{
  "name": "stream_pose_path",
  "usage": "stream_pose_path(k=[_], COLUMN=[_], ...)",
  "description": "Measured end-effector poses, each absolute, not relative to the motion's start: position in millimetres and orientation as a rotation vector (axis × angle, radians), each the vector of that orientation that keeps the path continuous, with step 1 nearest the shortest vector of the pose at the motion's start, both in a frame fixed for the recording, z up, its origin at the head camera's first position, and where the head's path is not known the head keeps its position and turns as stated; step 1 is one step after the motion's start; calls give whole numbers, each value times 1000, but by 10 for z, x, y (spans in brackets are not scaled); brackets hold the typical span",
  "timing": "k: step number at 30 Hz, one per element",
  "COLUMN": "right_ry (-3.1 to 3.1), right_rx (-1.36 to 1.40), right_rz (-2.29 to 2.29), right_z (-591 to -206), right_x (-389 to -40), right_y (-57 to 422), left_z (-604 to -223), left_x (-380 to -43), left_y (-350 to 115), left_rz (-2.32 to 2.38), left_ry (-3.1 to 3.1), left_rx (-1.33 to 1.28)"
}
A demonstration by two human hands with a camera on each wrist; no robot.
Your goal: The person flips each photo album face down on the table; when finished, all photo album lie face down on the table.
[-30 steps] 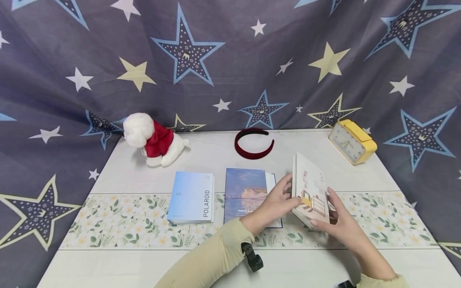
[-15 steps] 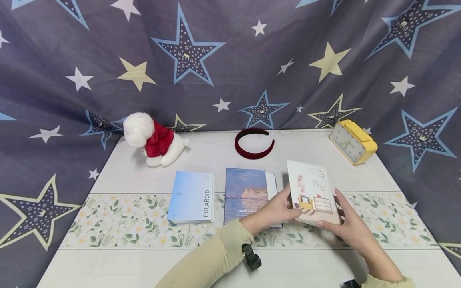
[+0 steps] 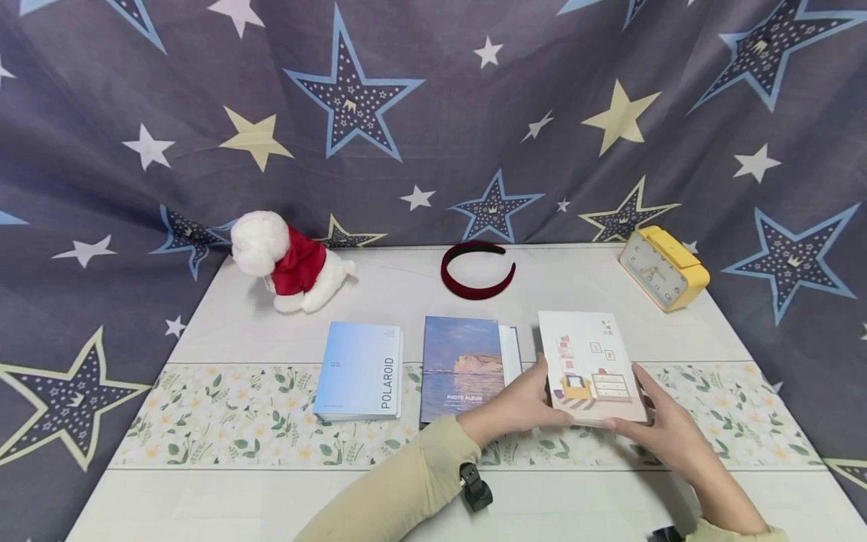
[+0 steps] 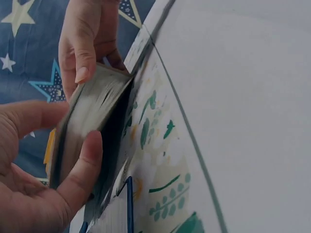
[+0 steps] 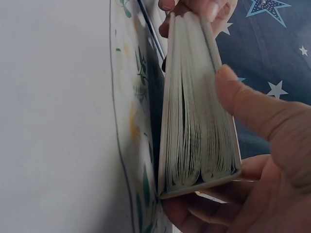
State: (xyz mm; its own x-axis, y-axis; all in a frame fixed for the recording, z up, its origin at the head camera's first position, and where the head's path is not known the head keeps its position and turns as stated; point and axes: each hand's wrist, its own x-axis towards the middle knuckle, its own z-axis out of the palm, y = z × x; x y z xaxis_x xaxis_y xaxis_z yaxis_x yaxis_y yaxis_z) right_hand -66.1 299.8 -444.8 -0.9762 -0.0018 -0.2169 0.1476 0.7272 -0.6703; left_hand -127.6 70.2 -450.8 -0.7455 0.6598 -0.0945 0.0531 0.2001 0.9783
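Note:
A thick white photo album (image 3: 586,350), its cover drawn with a yellow armchair and a dresser, is held between both hands at the right of the table. My left hand (image 3: 516,400) grips its left side, and my right hand (image 3: 669,427) grips the lower right side, thumb at the front edge. Its page block (image 5: 192,102) shows in the right wrist view, with fingers under the bottom cover. Whether the album touches the table is hard to tell. Just left lies a blue seascape photo album (image 3: 460,369), partly covered by my left hand.
A light blue album marked POLAROID (image 3: 359,369) lies further left. Behind stand a white plush dog (image 3: 298,263) in red, a dark red headband (image 3: 477,292) and a yellow alarm clock (image 3: 667,267). A starry curtain (image 3: 433,113) hangs at the table's (image 3: 400,290) back edge.
The white album has turned from a steep tilt to nearly flat, its cover now facing up. My right hand has moved slightly right and down with it; both hands keep their hold.

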Motion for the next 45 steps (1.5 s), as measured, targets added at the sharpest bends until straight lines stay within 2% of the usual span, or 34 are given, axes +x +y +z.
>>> stream_pose_path(k=[9, 18, 29, 45], right_ry=[2775, 2782, 2812, 3001], right_rx=[77, 46, -17, -29], right_rz=[-1033, -1028, -1044, -896], right_z=[-4483, -4491, -4510, -4432], right_x=[-670, -684, -664, -637], right_y=[3030, 3033, 3001, 2805], left_z=[-4538, -4507, -4393, -4301], left_x=[-1210, -1167, -1106, -1077], left_y=[748, 744, 735, 501], left_rz=[1197, 968, 854, 797], left_ry=[2372, 2474, 2550, 2692], left_rx=[677, 648, 601, 785])
